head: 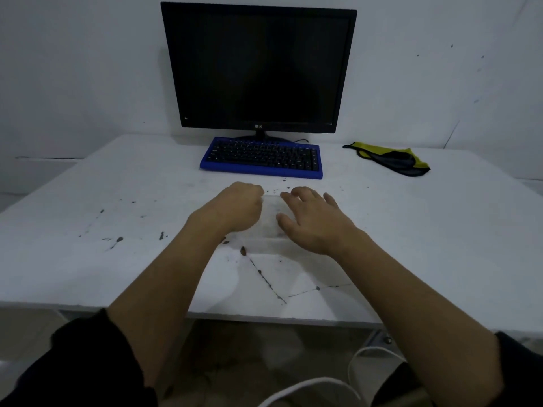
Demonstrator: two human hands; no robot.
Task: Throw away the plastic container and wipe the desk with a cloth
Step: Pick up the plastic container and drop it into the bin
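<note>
- The white table [88, 186] carries dark spots and smears [119, 240] on its left part, with more of them along thin lines near the front edge in the middle.
- A black sleeve [88, 348] is pushed up the left arm; the bare forearm reaches forward and to the right over the front edge of the table.
- The left hand [236, 208] lies knuckles up, wrist about straight. Its fingers are curled under and their tips are hidden. The grip is closed against the left side of the plastic container [269, 221], apparently holding that side.
- The plastic container is clear and blurred. It sits on the table between the two hands, in the middle of the table and just in front of the keyboard [261, 157].
- The keyboard has a blue frame and black keys. Behind it stands a black monitor [258, 69] with a dark screen, close to the wall.
- The right hand [314, 224] lies palm down over the right side of the container. Its fingers are spread and only slightly bent, pointing forward and left, and the thumb reaches left along the near side. This grip is loose and wide, resting on the container rather than clenched round it.
- The bare right forearm runs back and to the right, off the table's front edge.
- A yellow and grey cloth [393, 160] lies crumpled at the far right of the table, well apart from both hands.
- A white cable [352, 365] loops below the table edge, near the right arm.
</note>
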